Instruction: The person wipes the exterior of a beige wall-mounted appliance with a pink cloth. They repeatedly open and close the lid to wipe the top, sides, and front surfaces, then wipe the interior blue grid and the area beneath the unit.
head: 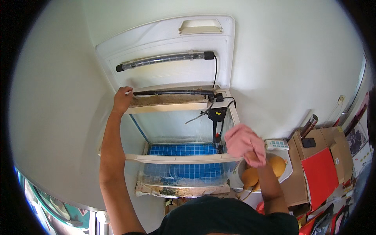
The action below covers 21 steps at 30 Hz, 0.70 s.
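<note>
A glass aquarium (pixel 176 129) with a pale plastic rim and a blue gridded bottom stands in front of me. Its white lid (pixel 164 38) is raised against the wall, a tube light (pixel 167 59) fixed inside. My left hand (pixel 123 98) is at the left end of the filter tray (pixel 167 101), by the end of the black spray pipe (pixel 173 92), fingers closed near a small white thing; its grip is unclear. My right hand (pixel 252 157), mostly covered, holds a pink cloth (pixel 245 142) over the tank's front right corner. A black pump (pixel 216 114) hangs inside the right wall.
Right of the tank are a bowl (pixel 236 179) with round orange-yellow fruits (pixel 277 166), a white power strip (pixel 276 144), and cardboard boxes (pixel 296 188) bearing a red folder (pixel 320 179). Black cables (pixel 216 72) run along the tank's right side. A wall borders the left.
</note>
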Available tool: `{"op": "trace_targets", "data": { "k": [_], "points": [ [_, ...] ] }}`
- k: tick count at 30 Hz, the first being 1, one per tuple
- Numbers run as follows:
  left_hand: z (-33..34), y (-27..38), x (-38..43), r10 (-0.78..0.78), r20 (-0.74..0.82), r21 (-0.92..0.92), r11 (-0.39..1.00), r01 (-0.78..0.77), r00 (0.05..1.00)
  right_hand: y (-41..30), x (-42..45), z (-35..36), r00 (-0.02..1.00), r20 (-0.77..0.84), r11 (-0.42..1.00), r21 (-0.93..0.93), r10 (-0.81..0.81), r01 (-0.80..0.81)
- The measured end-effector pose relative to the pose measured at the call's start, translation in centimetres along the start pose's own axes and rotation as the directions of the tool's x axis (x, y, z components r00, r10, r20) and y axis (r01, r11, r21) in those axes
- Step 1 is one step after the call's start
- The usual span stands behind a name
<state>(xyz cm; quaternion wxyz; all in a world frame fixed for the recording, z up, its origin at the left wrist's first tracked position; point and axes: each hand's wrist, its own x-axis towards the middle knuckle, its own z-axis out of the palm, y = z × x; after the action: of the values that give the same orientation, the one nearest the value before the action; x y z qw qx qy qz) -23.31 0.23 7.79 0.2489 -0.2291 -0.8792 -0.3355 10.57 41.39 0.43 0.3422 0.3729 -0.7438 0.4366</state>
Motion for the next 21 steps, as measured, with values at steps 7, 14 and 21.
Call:
{"op": "trace_targets", "data": {
  "k": [7, 14, 21],
  "points": [
    [-4.4, 11.5, 6.3, 0.298, -0.435, 0.112, 0.954, -0.277, 0.85, 1.9, -5.4, 4.5, 0.93, -0.359, 0.993, -0.066, 0.072, -0.102],
    [-4.7, 22.8, 13.2, 0.548, -0.273, 0.616, 0.731, -0.294, 0.791, 2.0, -6.5, 5.4, 0.881, -0.452, 0.962, -0.149, 0.139, -0.229],
    [-4.1, 23.4, 13.1, 0.533, -0.116, 0.552, 0.736, -0.391, 0.838, 2.0, -7.0, 6.7, 0.847, -0.511, 0.97, -0.091, 0.149, -0.226]
  ]
}}
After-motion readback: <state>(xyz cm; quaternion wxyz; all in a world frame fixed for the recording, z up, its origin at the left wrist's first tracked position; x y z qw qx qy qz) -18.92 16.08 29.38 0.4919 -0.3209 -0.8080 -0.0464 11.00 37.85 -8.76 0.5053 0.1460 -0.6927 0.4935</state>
